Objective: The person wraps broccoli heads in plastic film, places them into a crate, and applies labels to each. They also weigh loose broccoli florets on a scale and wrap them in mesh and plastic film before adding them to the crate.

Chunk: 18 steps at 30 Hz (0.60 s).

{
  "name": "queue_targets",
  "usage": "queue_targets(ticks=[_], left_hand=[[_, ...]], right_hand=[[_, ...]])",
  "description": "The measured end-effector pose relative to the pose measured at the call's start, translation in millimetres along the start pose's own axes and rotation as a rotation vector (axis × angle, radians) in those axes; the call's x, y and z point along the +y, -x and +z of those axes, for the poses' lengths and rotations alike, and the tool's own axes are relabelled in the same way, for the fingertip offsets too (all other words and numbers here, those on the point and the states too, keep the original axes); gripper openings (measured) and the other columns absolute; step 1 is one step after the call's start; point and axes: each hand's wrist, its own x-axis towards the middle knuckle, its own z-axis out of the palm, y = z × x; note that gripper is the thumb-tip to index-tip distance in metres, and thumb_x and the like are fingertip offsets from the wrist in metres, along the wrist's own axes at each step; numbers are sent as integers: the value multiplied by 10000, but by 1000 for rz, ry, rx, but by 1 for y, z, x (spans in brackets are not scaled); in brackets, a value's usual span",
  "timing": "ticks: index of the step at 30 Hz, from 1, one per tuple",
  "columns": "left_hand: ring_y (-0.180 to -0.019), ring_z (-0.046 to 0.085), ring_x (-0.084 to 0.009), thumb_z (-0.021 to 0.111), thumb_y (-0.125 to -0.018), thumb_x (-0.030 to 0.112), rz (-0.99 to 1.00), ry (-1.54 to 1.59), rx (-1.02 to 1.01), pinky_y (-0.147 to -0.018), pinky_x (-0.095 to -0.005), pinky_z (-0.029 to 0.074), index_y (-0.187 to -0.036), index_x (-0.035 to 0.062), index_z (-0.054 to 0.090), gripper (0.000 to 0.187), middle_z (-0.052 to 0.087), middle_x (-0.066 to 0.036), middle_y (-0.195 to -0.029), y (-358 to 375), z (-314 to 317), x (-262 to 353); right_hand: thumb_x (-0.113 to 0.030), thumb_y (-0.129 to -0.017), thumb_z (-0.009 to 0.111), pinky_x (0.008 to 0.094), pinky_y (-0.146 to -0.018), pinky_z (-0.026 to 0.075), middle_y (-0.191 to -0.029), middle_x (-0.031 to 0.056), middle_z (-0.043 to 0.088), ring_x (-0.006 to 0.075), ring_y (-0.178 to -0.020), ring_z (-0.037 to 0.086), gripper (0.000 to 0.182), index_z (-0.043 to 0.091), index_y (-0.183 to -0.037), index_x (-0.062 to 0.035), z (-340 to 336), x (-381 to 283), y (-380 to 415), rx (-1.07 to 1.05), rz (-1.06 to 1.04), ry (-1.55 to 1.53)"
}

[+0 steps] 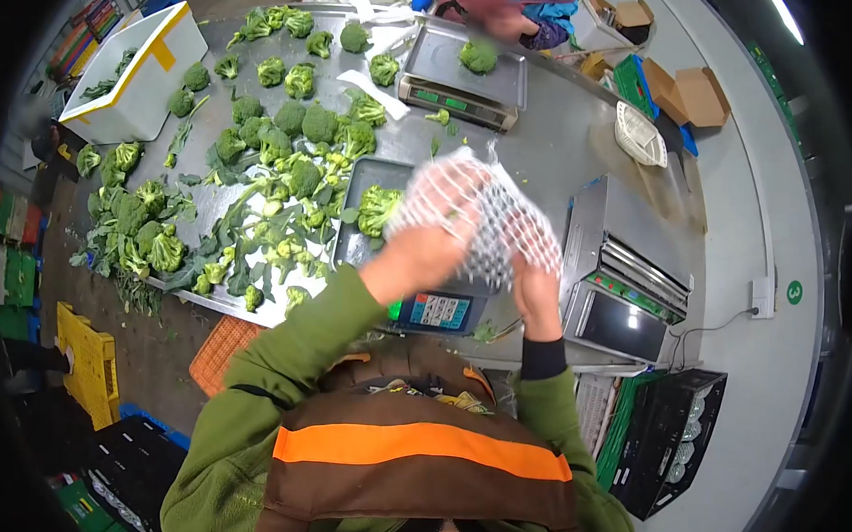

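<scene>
A white foam net [493, 226] is stretched between my two hands, above a digital scale [438, 311]. My left hand [425, 252] is closed on its left side and blurred by motion, with mesh lying over the fingers. On the right side, my right hand [536, 284] grips the net, its fingertips covered by the mesh. Just left of my left hand, a broccoli head [379, 208] sits on the scale's dark tray [354, 184]. The net and hands hide much of the scale.
Many broccoli heads [318, 123] and trimmings [286, 247] cover the table's left side. A white foam box [165, 79] stands at the far left. Another scale [461, 75], a white basket [640, 133] and a metal machine [627, 273] surround the work area. Across the table is a person [500, 15].
</scene>
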Motion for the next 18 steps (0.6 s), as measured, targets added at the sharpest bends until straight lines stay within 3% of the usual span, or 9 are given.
queue_targets(ticks=[1,2,6,7,10,12,14,16,18], left_hand=[[-1323,449,-321,539,-942,173,-355,99,-401,-1136,-409,314,-1366,22,507,451,497,-171,-1408,-12,-39,5],[-1282,498,-351,583,-878,85,243,-119,165,-1106,-459,361,-1314,-9,542,448,528,-205,-1364,4,-21,-36],[-1227,537,-380,600,-803,30,255,-187,154,-1076,-510,390,-1157,-30,613,360,563,-226,-1301,24,-46,-38],[-1192,556,-389,621,-760,27,227,-208,172,-1068,-529,395,-1075,-30,649,322,588,-228,-1256,28,-45,-43],[-1034,608,-449,502,-875,131,-346,-128,-33,-953,-489,470,-1041,-69,657,303,643,-294,-1078,56,-10,-107],[-970,602,-488,414,-935,256,-759,-32,-186,-899,-500,474,-989,-102,653,434,631,-329,-1021,55,16,-146],[-960,585,-521,382,-947,323,-858,3,-49,-912,-529,452,-953,-123,644,517,616,-347,-1011,36,25,-155],[-888,662,-380,441,-962,261,-870,66,-26,-792,-430,522,-993,-59,665,392,693,-238,-920,25,22,-165],[-829,676,-208,476,-958,217,-1097,845,88,-732,-324,526,-1036,-23,688,329,716,-122,-915,28,29,-177]], right_hand=[[-44,-959,453,427,-1105,371,-1388,202,512,331,-1317,471,411,515,-1365,-34,-11,3,-11,-146,-332,728],[-101,-961,496,428,-1100,375,-1354,201,541,326,-1287,499,401,517,-1351,-8,17,-11,-12,-164,-581,977],[-140,-928,570,448,-1077,384,-1271,226,588,354,-1225,539,376,575,-1261,33,59,-7,3,-245,-1002,1691],[-150,-930,547,431,-1070,385,-1260,241,588,361,-1217,533,334,607,-1202,34,55,14,-9,-122,-743,1479],[-195,-944,512,442,-980,443,-1115,276,641,405,-1088,591,329,643,-1106,59,37,52,-38,-31,-571,1373],[-232,-951,480,460,-882,484,-897,244,692,439,-929,632,371,680,-927,80,28,70,-71,-111,63,1377],[-259,-949,532,468,-687,466,-787,163,702,390,-744,645,373,683,-846,66,8,100,-98,37,-137,1268],[-292,-951,563,343,-595,458,-711,54,659,197,-643,598,367,698,-881,42,9,98,-111,55,115,821],[-302,-961,576,218,-541,400,-646,-34,565,46,-615,493,333,711,-914,-2,19,73,-98,3,348,454]])
